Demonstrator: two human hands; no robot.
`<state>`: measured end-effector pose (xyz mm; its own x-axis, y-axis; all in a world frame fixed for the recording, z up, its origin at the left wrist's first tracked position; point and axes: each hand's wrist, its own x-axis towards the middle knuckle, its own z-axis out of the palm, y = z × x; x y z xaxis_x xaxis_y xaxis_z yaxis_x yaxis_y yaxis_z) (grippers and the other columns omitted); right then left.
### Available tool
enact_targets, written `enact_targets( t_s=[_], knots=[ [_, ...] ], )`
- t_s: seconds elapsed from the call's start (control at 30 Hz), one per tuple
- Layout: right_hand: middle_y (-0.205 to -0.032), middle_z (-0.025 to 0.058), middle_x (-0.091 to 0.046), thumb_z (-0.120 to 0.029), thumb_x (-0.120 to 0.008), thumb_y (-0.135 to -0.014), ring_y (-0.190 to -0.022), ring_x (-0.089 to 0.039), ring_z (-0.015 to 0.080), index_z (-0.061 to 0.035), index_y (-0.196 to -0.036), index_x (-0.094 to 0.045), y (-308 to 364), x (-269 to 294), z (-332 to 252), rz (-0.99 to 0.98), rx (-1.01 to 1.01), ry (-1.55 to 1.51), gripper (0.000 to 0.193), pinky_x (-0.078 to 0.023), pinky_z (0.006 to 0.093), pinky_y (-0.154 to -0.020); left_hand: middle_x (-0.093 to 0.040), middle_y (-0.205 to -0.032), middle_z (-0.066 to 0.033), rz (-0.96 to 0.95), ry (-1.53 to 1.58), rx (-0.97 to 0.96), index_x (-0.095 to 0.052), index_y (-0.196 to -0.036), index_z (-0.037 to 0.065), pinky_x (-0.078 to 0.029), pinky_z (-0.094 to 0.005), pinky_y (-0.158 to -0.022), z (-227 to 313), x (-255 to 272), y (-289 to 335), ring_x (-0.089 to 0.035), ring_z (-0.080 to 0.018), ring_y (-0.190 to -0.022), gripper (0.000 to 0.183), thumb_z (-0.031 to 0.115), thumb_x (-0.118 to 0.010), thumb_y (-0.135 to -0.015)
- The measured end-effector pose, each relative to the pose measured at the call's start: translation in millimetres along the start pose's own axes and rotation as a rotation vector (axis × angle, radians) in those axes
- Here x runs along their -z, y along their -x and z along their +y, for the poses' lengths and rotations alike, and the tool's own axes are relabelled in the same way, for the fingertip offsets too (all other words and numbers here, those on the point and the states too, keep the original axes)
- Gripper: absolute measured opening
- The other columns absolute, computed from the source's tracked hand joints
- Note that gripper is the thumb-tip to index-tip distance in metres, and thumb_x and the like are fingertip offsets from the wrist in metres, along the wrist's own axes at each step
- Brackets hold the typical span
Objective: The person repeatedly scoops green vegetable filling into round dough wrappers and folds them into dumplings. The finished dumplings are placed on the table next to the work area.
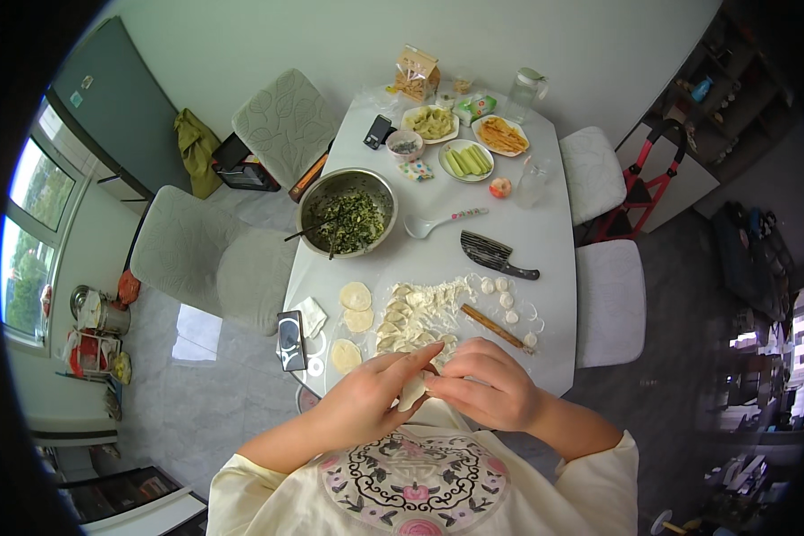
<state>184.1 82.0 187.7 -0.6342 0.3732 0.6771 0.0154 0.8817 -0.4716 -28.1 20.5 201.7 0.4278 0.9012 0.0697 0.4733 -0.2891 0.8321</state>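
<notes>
Close to my chest, at the near edge of the table, both hands are closed on one dumpling (411,394) in a pale dough wrapper. My left hand (372,389) cradles it from the left, and the fingers of my right hand (486,384) pinch its edge; much of it is hidden by my fingers. Just beyond lie several shaped dumplings (400,314) on floury table. To their left are three flat round wrappers (355,296). A wooden rolling pin (493,327) lies slanted on the right, beside several small dough balls (506,300).
A steel bowl (305,198) of chopped green filling, with chopsticks in it, stands left of centre. Nearby lie a white spoon (420,225) and a dark cleaver (489,254). A phone (291,340) rests at the left edge. Plates of food and a glass jug (525,87) stand farther back.
</notes>
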Motion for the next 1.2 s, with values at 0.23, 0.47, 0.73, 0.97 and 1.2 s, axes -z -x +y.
enact_targets(
  t_s=[0.23, 0.47, 0.73, 0.97, 1.2],
  knots=[
    [-0.091, 0.009, -0.06, 0.001, -0.077, -0.074, -0.082, -0.058, 0.0273, 0.0003, -0.094, -0.067, 0, -6, 3, 0.015, 0.027, -0.035, 0.023, -0.051, 0.0375, -0.073, -0.065, -0.102, -0.0185, 0.0, 0.045, 0.001, -0.045, -0.143, 0.002, -0.053, -0.0405, -0.076, -1, -2, -2, -0.064, -0.0361, -0.088, 0.067, 0.005, -0.072, -0.082],
    [-0.094, 0.0094, -0.06, 0.001, -0.076, -0.073, -0.086, -0.059, 0.0285, 0.0013, -0.095, -0.066, 17, -24, 7, 0.095, -0.046, 0.035, 0.024, -0.052, 0.0381, -0.077, -0.067, -0.098, -0.0151, 0.036, 0.136, 0.108, -0.051, -0.138, 0.002, -0.053, -0.036, -0.068, -8, -10, -5, -0.064, -0.0287, -0.075, 0.061, 0.005, -0.073, -0.081],
    [-0.094, 0.0087, -0.06, -0.005, -0.08, -0.07, -0.087, -0.059, 0.0276, 0.0024, -0.101, -0.068, 8, -17, 12, 0.041, 0.006, 0.002, 0.034, -0.051, 0.0387, -0.079, -0.066, -0.089, -0.012, 0.063, 0.213, 0.14, -0.057, -0.127, 0.001, -0.048, -0.0295, -0.061, -18, -13, -7, -0.058, -0.0195, -0.066, 0.051, 0.005, -0.074, -0.079],
    [-0.094, 0.0103, -0.061, 0.0, -0.076, -0.073, -0.087, -0.059, 0.028, 0.0034, -0.099, -0.068, 18, -32, 17, 0.158, -0.048, 0.059, 0.027, -0.051, 0.0387, -0.079, -0.054, -0.078, 0.0046, 0.112, 0.639, 0.276, -0.061, -0.119, 0.0, -0.035, -0.0207, -0.054, -44, -35, -4, -0.041, -0.002, -0.062, 0.035, 0.009, -0.073, -0.087],
    [-0.095, 0.0107, -0.061, 0.003, -0.073, -0.075, -0.091, -0.059, 0.0294, 0.0036, -0.099, -0.068, 10, -31, 15, 0.094, -0.1, -0.013, 0.024, -0.053, 0.0397, -0.078, -0.054, -0.077, 0.0054, 0.124, 0.657, 0.266, -0.061, -0.125, -0.001, -0.035, -0.0204, -0.053, -45, -38, 1, -0.041, -0.0016, -0.062, 0.036, 0.01, -0.069, -0.091]
  ],
)
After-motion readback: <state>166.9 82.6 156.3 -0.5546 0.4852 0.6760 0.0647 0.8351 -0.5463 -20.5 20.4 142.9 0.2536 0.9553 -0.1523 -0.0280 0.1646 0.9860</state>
